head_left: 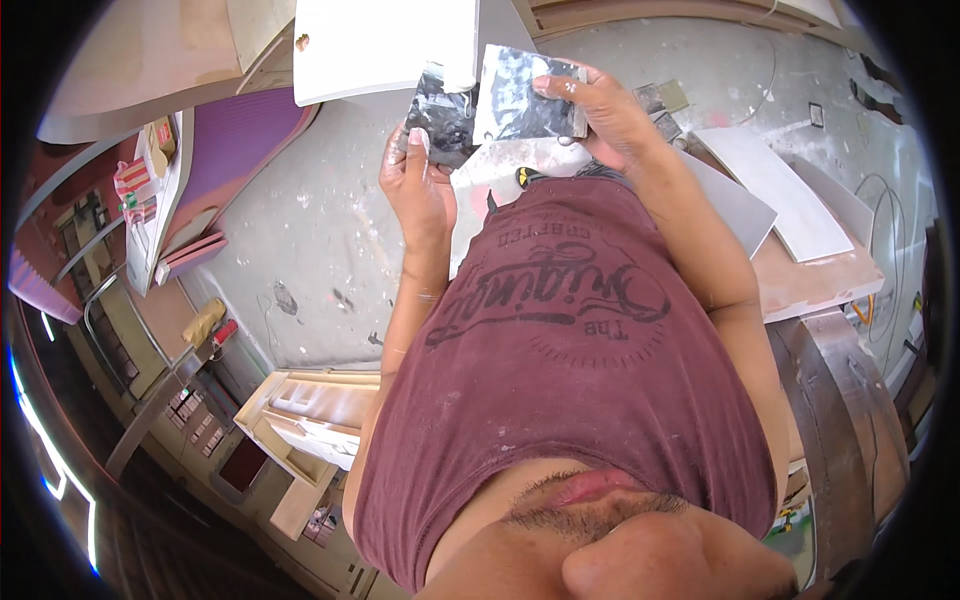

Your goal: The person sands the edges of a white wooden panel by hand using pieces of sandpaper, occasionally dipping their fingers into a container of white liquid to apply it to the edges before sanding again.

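Note:
My left hand (418, 195) is closed round a dark, flat putty scraper (440, 118), its thumb lying on the upper face. White, paste-like smears mark that blade. A second flat scraper (512, 95), squarish and coated in white and grey, is pinched along its right edge by my right hand (605, 110), thumb on top and fingers beneath. The two blades sit side by side in front of my chest, their near edges almost meeting; whether they touch I cannot tell. Just beyond them a white panel (385, 50) stretches towards the far left.
Paint spots mark the grey floor (330, 220). At the right, a long white board (770, 190) rests on a brownish panel stack (820, 280). A curved piece with a purple surface (235, 150) stands at the left, and a wooden cabinet frame (310, 400) lies near my left side.

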Available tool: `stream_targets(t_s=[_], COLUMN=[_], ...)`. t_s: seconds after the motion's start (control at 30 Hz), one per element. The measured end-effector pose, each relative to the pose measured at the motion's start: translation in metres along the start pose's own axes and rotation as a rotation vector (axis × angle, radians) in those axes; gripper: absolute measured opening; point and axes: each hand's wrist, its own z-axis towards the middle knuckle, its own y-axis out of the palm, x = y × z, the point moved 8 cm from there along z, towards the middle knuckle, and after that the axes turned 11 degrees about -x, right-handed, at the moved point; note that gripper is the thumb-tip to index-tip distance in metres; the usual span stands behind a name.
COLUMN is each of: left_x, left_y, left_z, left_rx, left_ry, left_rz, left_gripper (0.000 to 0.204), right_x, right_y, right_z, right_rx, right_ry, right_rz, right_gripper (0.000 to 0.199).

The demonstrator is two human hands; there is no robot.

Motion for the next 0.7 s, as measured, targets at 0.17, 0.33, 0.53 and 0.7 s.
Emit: stream_targets(t_s=[0.17, 0.33, 0.53, 0.7], left_x=[0.007, -0.007, -0.006, 0.006], left_y=[0.005, -0.006, -0.043, -0.048], left_z=[-0.015, -0.028, -0.034, -0.033], left_rx=[0.024, 0.041, 0.161, 0.157], left_ry=[0.028, -0.071, -0.112, -0.069], left_rz=[0.515, 0.693, 0.257, 0.232], left_gripper=[0.029, 0.026, 0.028, 0.025], right_x=[0.02, -0.004, -0.035, -0.025], right_y=[-0.001, -0.015, -0.044, -0.02], right_z=[0.008, 0.026, 0.062, 0.075], right_rx=[-0.076, 0.018, 0.221, 0.246], right_ry=[0.129, -0.117, -0.344, -0.308], right_rz=[0.092, -0.038, -0.591, -1.068], right_gripper=[0.036, 0.038, 0.044, 0.037])
